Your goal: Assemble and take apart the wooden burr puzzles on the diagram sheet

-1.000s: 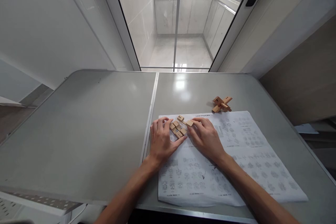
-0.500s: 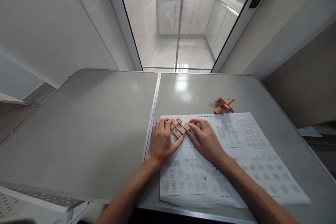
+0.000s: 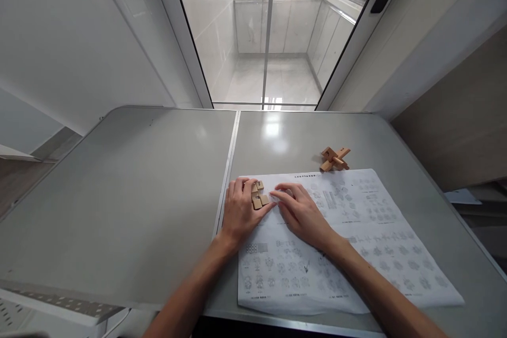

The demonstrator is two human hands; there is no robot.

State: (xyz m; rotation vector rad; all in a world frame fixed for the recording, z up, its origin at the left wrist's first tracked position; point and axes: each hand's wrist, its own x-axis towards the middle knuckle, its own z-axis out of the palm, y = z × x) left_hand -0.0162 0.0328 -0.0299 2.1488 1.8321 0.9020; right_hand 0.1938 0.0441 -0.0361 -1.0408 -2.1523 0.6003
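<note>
My left hand (image 3: 241, 214) is curled round a light wooden puzzle (image 3: 259, 200) made of small notched blocks, one of them marked with a "3". Its fingers cover the puzzle's left side, and the thumb lies along the near side. Just to the right, my right hand (image 3: 304, 216) hovers over the sheet with fingers stretched out, apart from the puzzle and with nothing visible in it. Under both hands lies a large printed instruction sheet (image 3: 285, 288) with rows of small diagrams.
A darker wooden puzzle of crossed, interlocking pieces (image 3: 335, 159) stands just beyond the sheet's far edge. The grey folding table (image 3: 158, 195) has a metal seam (image 3: 233, 137) left of the sheet. A glass door (image 3: 285, 37) rises behind the table.
My right hand has let go of the puzzle's right side and is now apart from it. The puzzle has turned and shifted slightly left within my left hand.
</note>
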